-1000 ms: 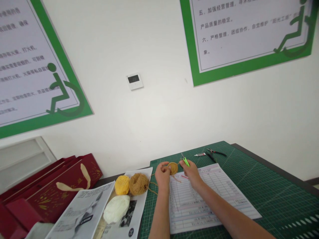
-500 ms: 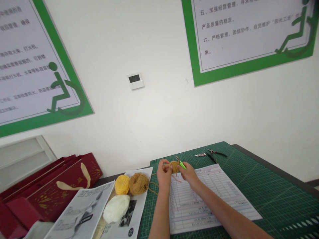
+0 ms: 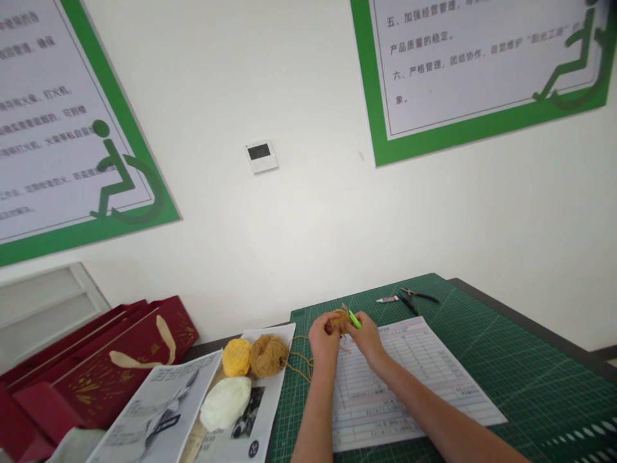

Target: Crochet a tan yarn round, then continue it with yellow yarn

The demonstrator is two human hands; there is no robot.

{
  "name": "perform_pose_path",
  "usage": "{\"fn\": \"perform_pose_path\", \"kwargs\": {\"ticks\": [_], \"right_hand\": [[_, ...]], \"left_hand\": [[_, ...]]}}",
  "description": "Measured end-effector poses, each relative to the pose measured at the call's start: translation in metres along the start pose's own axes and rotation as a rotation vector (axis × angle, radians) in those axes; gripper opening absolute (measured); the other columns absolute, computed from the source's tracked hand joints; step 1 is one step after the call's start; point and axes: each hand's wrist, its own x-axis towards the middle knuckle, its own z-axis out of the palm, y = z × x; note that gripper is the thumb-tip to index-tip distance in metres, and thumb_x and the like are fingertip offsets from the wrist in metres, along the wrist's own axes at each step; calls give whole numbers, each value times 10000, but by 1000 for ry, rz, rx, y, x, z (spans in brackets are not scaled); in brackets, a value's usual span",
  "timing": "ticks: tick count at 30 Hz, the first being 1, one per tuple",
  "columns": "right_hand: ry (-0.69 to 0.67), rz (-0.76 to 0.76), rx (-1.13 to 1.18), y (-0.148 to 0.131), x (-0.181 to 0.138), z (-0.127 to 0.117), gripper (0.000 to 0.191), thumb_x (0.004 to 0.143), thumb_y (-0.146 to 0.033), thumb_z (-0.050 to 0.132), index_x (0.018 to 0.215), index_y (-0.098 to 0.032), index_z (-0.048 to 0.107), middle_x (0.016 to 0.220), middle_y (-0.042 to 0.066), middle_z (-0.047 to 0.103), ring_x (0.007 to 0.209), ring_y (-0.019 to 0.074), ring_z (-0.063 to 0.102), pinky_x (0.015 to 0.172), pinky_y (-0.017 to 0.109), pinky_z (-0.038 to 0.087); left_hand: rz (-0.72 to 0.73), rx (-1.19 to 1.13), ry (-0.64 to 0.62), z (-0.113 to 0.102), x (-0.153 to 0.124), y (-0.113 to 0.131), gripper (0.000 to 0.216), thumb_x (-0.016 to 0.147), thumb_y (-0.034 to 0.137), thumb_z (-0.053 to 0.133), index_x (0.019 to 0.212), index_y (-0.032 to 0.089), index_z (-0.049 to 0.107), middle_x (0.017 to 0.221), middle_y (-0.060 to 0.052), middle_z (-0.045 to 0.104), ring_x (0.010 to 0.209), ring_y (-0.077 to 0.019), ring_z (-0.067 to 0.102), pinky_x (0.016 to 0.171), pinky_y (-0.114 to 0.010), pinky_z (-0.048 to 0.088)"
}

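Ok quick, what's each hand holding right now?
Left hand: closed on the tan yarn piece.
Right hand: closed on the green hook.

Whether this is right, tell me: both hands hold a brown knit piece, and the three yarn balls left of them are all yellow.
Colour's wrong. The head view shows one yellow ball, one brown ball and one cream ball; the left hand and right hand do hold the brown piece.

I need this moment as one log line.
left hand: holds tan yarn piece | right hand: holds green tool | brown yarn ball: on paper
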Motion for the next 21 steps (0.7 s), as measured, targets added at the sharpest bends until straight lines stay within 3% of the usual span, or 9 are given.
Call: {"fn": "perform_pose_path", "kwargs": {"ticks": [4, 9, 14, 17, 21], "right_hand": [[-6, 53, 32, -2, -1, 1, 203, 587, -287, 642, 564, -225, 450, 468, -62, 441, 476, 119, 413, 452, 234, 242], [-167, 183, 169, -10, -9, 3, 235, 648, -347, 623, 616, -222, 426, 405, -117, 317, 360, 60, 278, 395, 207, 172], [-302, 256, 304, -20, -16, -2, 281, 643, -362, 643, 641, -213, 406, 440, -139, 282, 361, 19, 200, 380, 178, 119], [-350, 275, 344, -24, -17, -3, 289, 630, -358, 665, 653, -206, 420, 447, -144, 276, 365, 14, 191, 380, 177, 103], [-388, 293, 361, -25, -16, -4, 305, 621, -354, 695, 653, -201, 432, 445, -142, 284, 365, 12, 186, 384, 183, 85]], "left_hand": [[-81, -136, -45, 0, 1, -1, 312, 580, 35, 545, 806, 178, 705, 571, 26, 556, 492, -124, 521, 497, -240, 446], [-130, -303, -112, -3, 3, 2, 364, 481, 0, 568, 791, 160, 671, 671, 6, 658, 536, -122, 565, 519, -227, 446], [-171, -428, -163, -4, 3, -1, 341, 482, 46, 639, 805, 148, 686, 718, -23, 685, 592, -137, 574, 543, -232, 434], [-167, -395, -149, -4, 4, -4, 292, 489, 65, 664, 768, 145, 699, 674, -16, 661, 572, -127, 536, 540, -230, 409], [-101, -155, -107, -7, 3, 4, 178, 514, 87, 667, 671, 164, 702, 553, 35, 544, 513, -102, 425, 511, -221, 332]]}}
